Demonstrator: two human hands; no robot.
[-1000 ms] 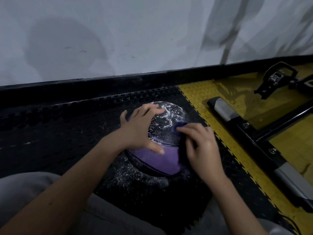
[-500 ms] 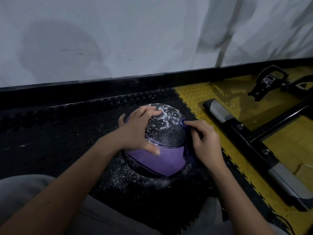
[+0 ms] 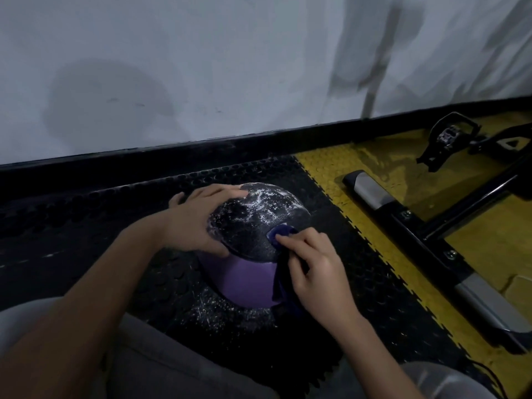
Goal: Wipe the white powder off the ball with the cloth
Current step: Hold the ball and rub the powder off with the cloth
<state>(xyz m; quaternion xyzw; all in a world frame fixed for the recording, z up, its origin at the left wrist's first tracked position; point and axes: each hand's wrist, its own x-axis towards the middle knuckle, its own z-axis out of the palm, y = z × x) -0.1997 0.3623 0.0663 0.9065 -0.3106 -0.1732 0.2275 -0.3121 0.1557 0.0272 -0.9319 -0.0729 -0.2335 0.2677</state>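
A black and purple ball (image 3: 253, 226) rests on the black floor mat (image 3: 86, 226), its dark upper panel speckled with white powder, thickest at the far top. My left hand (image 3: 198, 223) lies spread over the ball's left side, thumb against the front. My right hand (image 3: 313, 266) grips a dark purple cloth (image 3: 280, 234) and presses its bunched tip against the ball's right side. The rest of the cloth hangs down under my palm along the purple panel.
White powder is scattered on the mat (image 3: 213, 309) in front of the ball. A yellow mat (image 3: 359, 168) lies to the right with a black and silver exercise machine base (image 3: 374, 194) and pedal (image 3: 449, 136). A white wall (image 3: 230, 67) stands behind. My grey-clad knees are at the bottom.
My right hand with the cloth slid from the ball's front out to its right edge, then back a little toward the upper right side. The left hand stayed in place on the ball.
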